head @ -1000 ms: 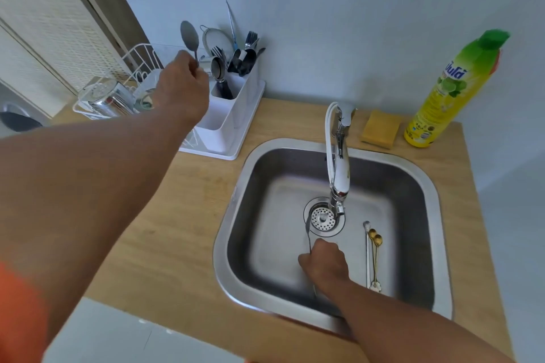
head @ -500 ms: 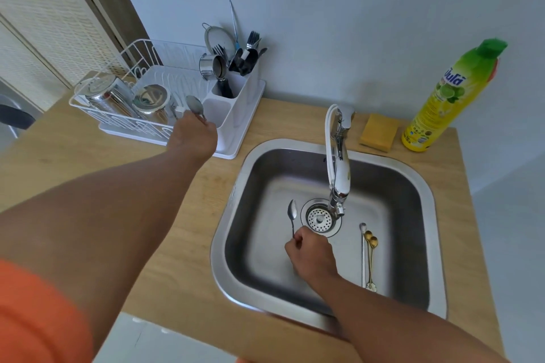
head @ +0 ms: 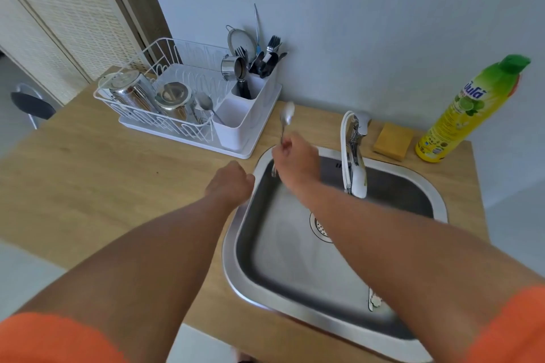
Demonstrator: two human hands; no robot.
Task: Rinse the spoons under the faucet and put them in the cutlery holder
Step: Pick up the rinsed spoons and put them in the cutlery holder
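Right hand [head: 296, 163] pinches spoon [head: 287, 113] by handle, bowl up, over sink [head: 230, 250] rim, 11 o'clock corner. Left hand [head: 231, 183] loosely curled, empty, at rim's 10 o'clock. Bare counter [head: 88, 186] at 9 o'clock. Cutlery holder [head: 233, 130] at 11 o'clock: front compartment, one leaning spoon [head: 203, 102]; rear, forks [head: 272, 44], cup [head: 234, 68]. Sink spoons [head: 374, 300] at 5 o'clock, partly hidden.

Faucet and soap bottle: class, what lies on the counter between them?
A yellow sponge lies flat on the wooden counter between the faucet and the soap bottle, shown in the head view.
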